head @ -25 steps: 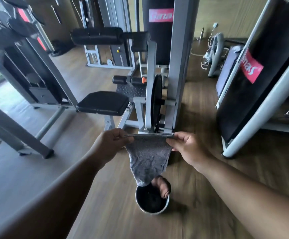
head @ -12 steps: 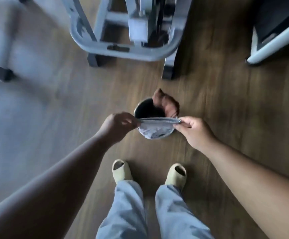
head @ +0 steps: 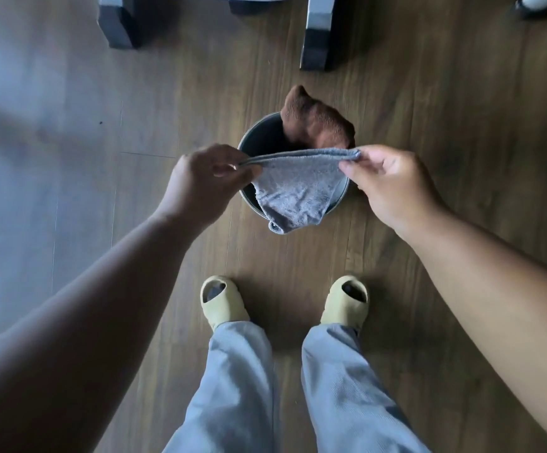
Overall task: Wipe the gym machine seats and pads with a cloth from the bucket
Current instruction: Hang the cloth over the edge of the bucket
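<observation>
A grey cloth [head: 293, 188] hangs stretched between my two hands, right over a small metal bucket [head: 255, 130] on the wooden floor. My left hand [head: 205, 181] pinches the cloth's left top corner. My right hand [head: 388, 188] pinches the right top corner. A brown cloth [head: 316, 120] is draped over the bucket's far rim. The grey cloth covers most of the bucket's opening. No seat or pad is in view.
Two dark feet of the gym machine frame [head: 314, 44] stand on the floor just beyond the bucket. My feet in beige slippers [head: 221, 305] are planted close behind the bucket. A white machine foot [head: 543, 1] shows at the top right corner.
The view has tipped from the machine seat down to the floor and bucket. Both hands keep holding the grey cloth's corners over the bucket.
</observation>
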A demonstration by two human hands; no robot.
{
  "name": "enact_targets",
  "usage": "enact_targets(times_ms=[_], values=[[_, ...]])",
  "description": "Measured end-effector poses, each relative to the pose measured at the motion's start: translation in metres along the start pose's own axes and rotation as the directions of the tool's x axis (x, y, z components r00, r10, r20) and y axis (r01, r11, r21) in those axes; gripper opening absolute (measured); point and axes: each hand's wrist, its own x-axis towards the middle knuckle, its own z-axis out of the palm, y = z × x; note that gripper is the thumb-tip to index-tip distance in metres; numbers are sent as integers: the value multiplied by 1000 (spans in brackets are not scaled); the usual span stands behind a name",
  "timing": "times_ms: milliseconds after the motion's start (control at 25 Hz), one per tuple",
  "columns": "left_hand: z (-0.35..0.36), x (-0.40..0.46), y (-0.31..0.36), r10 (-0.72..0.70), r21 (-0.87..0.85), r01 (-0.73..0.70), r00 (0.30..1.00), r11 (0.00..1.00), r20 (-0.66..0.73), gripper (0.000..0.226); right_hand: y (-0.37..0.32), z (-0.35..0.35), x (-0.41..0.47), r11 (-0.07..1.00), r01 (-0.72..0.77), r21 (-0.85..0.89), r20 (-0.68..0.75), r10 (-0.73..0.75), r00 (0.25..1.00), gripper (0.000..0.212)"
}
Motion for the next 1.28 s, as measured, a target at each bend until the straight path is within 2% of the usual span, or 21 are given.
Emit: enact_targets(times_ms=[120,400,520,640,840,920,1280], values=[[-10,3,16,37,-40,-40,998,998,-57,8,-15,-4,4,998,60,9,-3,-60,998,6],[-26,2,44,111,-40,-116,988,992,-111,7,-39,-11,3,996,84,27,-17,-84,996,8],[-20,-15,30,116,-4,-116,990,993,-84,7,-28,-9,-15,998,61,11,18,-61,998,10],[-4,-42,3,110,87,-110,994,990,12,9,4,-5,-44,997,-4,-73,76,10,997,13],[24,-84,-36,5,95,-21,986,995,165,9,44,0,-89,978,-155,-142,97,170,981,8],[29,-87,-40,-16,85,1,985,996,170,9,47,0,-94,977,-159,-139,100,174,980,15],[27,-40,-25,28,74,-35,994,997,102,8,31,-1,-53,981,-88,-170,38,96,995,12]])
